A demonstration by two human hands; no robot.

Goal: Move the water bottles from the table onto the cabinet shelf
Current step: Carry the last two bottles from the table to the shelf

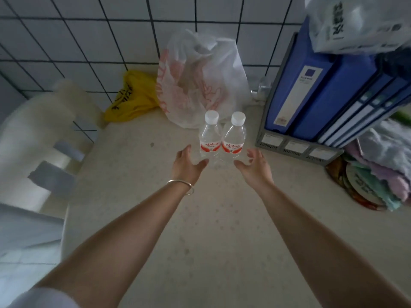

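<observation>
white tiled wall (89, 30) (dark grout) — beige speckled table (222, 218).

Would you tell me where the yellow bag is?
The yellow bag lies at the table's back, against the tiled wall, left of the white plastic bag.

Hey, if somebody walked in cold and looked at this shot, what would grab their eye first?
Most likely the two water bottles, clear with white caps and red labels, upright side by side mid-table. The left hand and right hand reach toward them, fingers spread, neither holding a bottle yet. Next, the blue binders in a grey rack at right, and the white plastic bag with the yellow bag against the tiled wall.
</observation>
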